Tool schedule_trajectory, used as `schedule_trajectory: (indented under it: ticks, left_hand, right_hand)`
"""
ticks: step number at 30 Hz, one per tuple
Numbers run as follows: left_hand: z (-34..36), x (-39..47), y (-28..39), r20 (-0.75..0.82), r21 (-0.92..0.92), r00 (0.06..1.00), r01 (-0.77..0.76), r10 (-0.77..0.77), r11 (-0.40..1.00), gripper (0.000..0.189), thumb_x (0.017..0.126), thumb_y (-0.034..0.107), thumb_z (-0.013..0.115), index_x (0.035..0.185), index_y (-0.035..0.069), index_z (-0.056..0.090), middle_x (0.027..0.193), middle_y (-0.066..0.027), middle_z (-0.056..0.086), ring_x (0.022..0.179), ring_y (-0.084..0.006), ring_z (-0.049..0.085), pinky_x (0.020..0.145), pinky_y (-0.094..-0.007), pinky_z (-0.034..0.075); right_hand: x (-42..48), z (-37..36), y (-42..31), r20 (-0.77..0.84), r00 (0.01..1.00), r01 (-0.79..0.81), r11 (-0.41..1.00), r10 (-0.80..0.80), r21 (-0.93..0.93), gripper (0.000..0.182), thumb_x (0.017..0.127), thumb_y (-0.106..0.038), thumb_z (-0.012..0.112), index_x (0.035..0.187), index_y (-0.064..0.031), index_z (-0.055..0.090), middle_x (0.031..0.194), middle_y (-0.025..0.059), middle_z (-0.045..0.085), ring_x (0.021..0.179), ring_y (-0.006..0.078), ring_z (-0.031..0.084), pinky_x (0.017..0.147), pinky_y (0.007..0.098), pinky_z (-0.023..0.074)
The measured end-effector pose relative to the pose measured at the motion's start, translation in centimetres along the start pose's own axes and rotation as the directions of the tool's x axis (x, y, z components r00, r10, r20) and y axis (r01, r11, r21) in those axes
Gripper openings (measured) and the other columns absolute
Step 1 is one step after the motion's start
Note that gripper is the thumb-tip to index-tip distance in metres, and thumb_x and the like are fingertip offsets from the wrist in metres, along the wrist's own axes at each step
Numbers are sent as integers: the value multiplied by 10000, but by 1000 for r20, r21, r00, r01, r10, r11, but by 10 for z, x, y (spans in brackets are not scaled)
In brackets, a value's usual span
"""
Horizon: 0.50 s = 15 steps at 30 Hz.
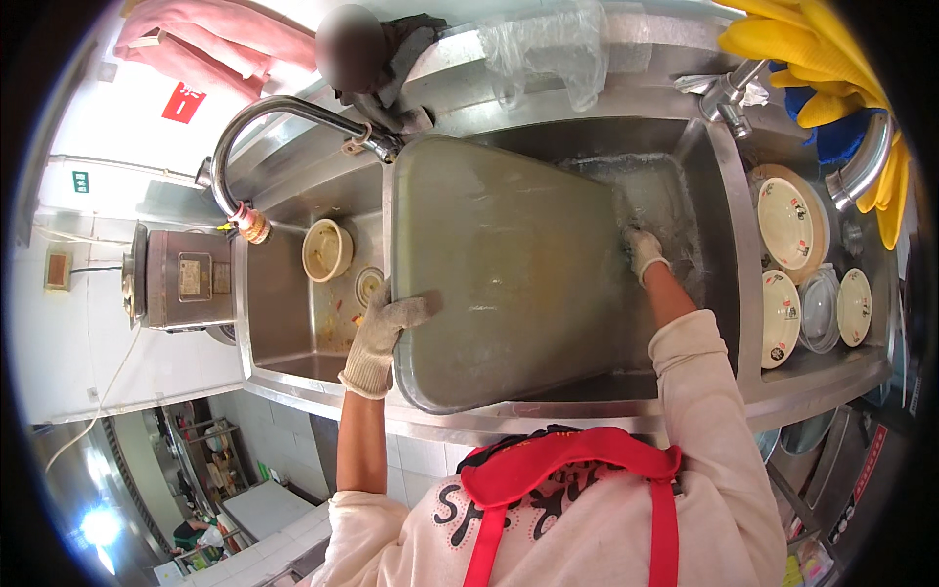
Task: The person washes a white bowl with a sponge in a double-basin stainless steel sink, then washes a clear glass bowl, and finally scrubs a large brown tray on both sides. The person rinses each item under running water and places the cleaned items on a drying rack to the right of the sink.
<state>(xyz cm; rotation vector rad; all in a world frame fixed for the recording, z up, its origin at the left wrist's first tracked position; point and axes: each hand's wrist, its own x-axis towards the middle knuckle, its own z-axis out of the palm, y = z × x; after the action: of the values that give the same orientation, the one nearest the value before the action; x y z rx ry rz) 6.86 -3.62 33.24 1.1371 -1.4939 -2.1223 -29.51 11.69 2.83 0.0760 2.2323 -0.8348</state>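
Note:
A large grey-green plastic tray [506, 249] with rounded corners leans across the middle sink basin, its far end down in the basin. My left hand [385, 323], in a knitted work glove, grips the tray's raised left edge, thumb over the face and fingers behind. At the tray's lower right end is my right hand [645, 253], also gloved, low in the middle basin [697, 198]. Its fingers are partly hidden against something dark, so I cannot tell whether it holds a scrubber. Whitish, cloudy water shows around it.
A cream bowl [328, 250] and a drain strainer [369, 286] with food scraps sit in the left basin. Patterned dishes [788, 220] stand in the right basin. A curved faucet [293, 103] arches over the left. Yellow rubber gloves [829, 66] hang at upper right.

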Motion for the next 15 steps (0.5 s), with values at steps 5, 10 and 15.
schedule_trajectory:
  ticks: [5, 10, 15]
  left_hand:
    - [14, 7, 6, 8, -10, 999, 35, -35, 999, 535, 714, 12, 634, 1225, -58, 492, 991, -110, 619, 792, -166, 626, 694, -272, 548]
    - [13, 4, 7, 39, 30, 998, 51, -52, 998, 496, 749, 46, 654, 1216, -57, 520, 1017, -94, 621, 848, -149, 611, 727, -260, 528]
    - [17, 3, 1, 24, -55, 999, 28, -26, 998, 514, 799, 134, 671, 1253, -42, 507, 1115, -113, 614, 958, -179, 596, 825, -296, 514]
  right_hand:
    - [0, 23, -46, -201, 850, 518, 840, -486, 160, 397, 882, -213, 512, 1254, -81, 556, 1310, 118, 547, 1208, 282, 507, 1019, 356, 387]
    - [-109, 43, -172, -50, 439, 895, 432, -897, 111, 387, 897, -234, 511, 1268, -128, 543, 1352, 99, 509, 1270, 261, 444, 1065, 342, 340]
    - [-227, 49, -219, -66, -44, 992, -52, -997, 118, 499, 853, -66, 569, 1319, -226, 490, 1371, 51, 486, 1277, 259, 440, 1094, 385, 329]
